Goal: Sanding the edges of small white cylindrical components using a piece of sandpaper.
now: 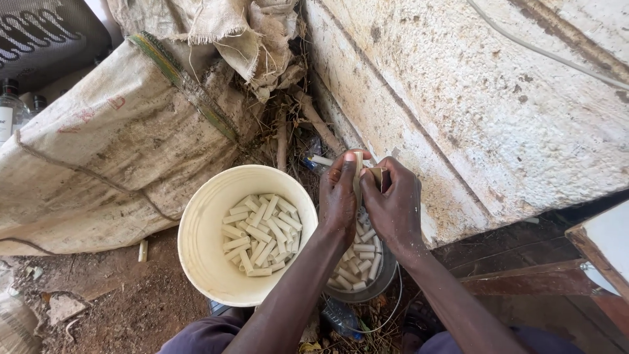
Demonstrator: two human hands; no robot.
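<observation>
Your left hand [338,196] is curled nearly closed, thumb and fingertips pinching a pale stick [358,176] that stands upright between your two hands. Your right hand [392,206] is closed too, its fingers folded around a small brownish piece [378,176] pressed against the same stick; what that piece is you cannot tell from here, since the fingers cover most of it. Both hands meet just above a metal pot [385,275], which holds more short pale sticks; your wrists and forearms hide much of its rim and contents. Just beside it, to your left, stands a cream bucket [200,229] with a heap of the same sticks lying on its bottom. One more stick [322,160] lies on the ground near the base of the wall [485,111], just beyond your left hand. A worn sack [111,151] leans behind the bucket. Your knees are cut off by the lower edge of the view.
</observation>
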